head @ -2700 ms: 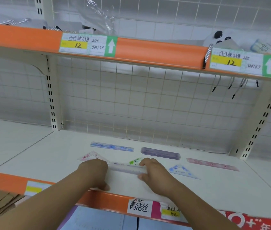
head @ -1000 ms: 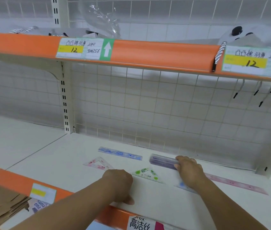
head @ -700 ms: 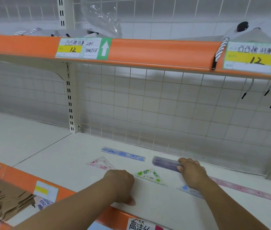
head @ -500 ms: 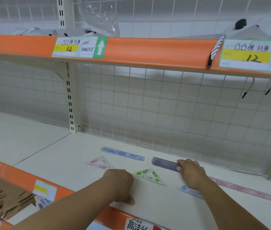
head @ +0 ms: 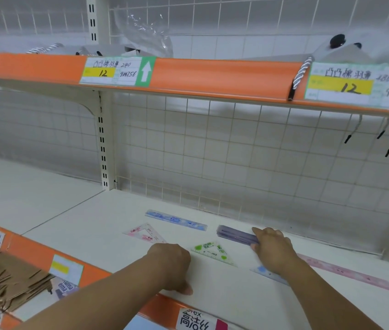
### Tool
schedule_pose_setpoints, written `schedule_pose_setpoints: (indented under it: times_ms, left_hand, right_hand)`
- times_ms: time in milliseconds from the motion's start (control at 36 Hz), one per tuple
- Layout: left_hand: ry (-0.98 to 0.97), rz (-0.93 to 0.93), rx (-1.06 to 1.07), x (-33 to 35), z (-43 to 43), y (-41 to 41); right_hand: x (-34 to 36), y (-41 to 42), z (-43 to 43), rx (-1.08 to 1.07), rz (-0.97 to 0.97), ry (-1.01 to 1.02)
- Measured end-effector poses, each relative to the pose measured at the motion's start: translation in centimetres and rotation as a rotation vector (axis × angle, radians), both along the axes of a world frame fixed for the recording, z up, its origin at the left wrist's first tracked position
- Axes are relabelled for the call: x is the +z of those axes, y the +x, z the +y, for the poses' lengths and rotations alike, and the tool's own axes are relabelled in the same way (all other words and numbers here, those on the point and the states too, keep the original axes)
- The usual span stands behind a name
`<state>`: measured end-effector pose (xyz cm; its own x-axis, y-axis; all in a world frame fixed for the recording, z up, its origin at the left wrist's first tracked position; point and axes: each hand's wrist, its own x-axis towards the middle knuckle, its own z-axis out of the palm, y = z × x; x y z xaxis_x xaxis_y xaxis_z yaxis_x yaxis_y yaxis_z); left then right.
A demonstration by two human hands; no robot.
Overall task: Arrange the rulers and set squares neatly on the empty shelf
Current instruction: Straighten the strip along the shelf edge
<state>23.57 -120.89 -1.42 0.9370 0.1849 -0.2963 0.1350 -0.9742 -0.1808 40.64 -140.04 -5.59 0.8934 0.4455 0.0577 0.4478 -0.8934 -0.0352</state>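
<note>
Right hand (head: pixel 272 251) grasps the right end of the purple rulers (head: pixel 235 235), fingers curled over it, a little right of centre in the lower half of the frame. Left hand (head: pixel 169 265) sits knuckles-down on the shelf (head: pixel 88 225) close to its orange front edge, lower centre. Its fingers are tucked under in a clench and nothing shows in it.

The purple rulers look like a small stack lying flat toward the back. A blue ruler (head: pixel 175 220) lies just left of them, end to end with a gap between. A pink set square (head: pixel 144 234) lies in front of the blue ruler, and a green set square (head: pixel 212 252) between the two hands. A blue set square (head: pixel 268 273) lies partly under the right wrist. A pink ruler (head: pixel 346 275) runs off toward the lower right.

The step in hand seems to be lining up the purple stack with the back row. The next move likely calls for a light slide that keeps the stack together and brings its long edge in line with the blue ruler. The hand should then lift clear without dragging the blue set square beneath the wrist.
</note>
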Motion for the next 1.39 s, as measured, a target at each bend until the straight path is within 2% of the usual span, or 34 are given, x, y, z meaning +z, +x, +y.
schedule_pose_setpoints:
  times_ms: [222,444,722,917,1389]
  left_hand:
    - [0.027,-0.039,-0.014,0.3,-0.6,-0.2]
    - [-0.037,-0.084,-0.001,0.6,-1.4,-0.3]
    - [0.014,-0.226,0.028,0.1,-2.1,-1.3]
    - [0.044,-0.305,0.045,-0.3,-2.2,-2.3]
    - [-0.003,-0.361,-0.119,1.4,-4.9,-5.7]
  right_hand:
    - [1.7,-3.0,1.6,0.008,-0.161,0.167]
    - [3.1,-7.0,2.2,0.084,-0.079,0.119]
    - [2.7,-9.4,1.0,0.106,0.054,0.011]
    - [2.7,-11.2,0.3,0.103,0.056,-0.005]
    - [4.9,-17.5,-4.3,-0.114,0.001,0.056]
